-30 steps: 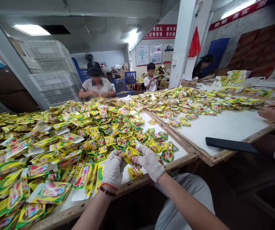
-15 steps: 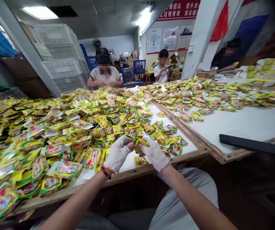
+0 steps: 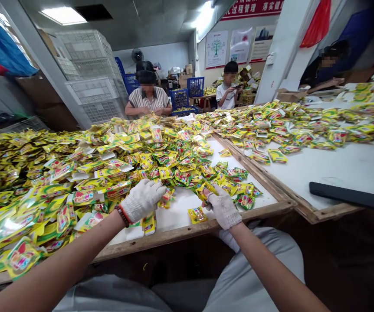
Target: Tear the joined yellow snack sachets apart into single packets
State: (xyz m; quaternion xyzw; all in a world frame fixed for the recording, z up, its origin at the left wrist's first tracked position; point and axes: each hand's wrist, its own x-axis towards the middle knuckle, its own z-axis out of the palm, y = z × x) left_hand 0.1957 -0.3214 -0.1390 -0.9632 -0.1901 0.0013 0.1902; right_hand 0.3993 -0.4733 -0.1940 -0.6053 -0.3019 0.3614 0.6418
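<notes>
My left hand (image 3: pixel 143 200), in a white knit glove, is over the edge of the pile, palm down. Its fingers reach out to the right and look loosely bent, with the tips partly hidden. A small colourful packet (image 3: pixel 167 198) lies by those fingertips, slightly blurred. My right hand (image 3: pixel 222 208), gloved too, has its thumb and fingers closed on a small yellow packet (image 3: pixel 204 190) above the white tabletop (image 3: pixel 178 212). A single yellow packet (image 3: pixel 197 215) lies between the hands near the table edge. Below my left hand stands a yellow carton (image 3: pixel 149 223).
Flat yellow-green cartons (image 3: pixel 86 197) are heaped across the left. Small packets (image 3: pixel 244 199) lie beyond my right hand. A wooden rim (image 3: pixel 258 212) borders the table. A dark flat object (image 3: pixel 346 197) rests at right. A person in a striped top (image 3: pixel 148 102) sits opposite.
My left hand has parted from my right and moved left toward the cartons. The right hand keeps the yellow packet. The view has shifted slightly.
</notes>
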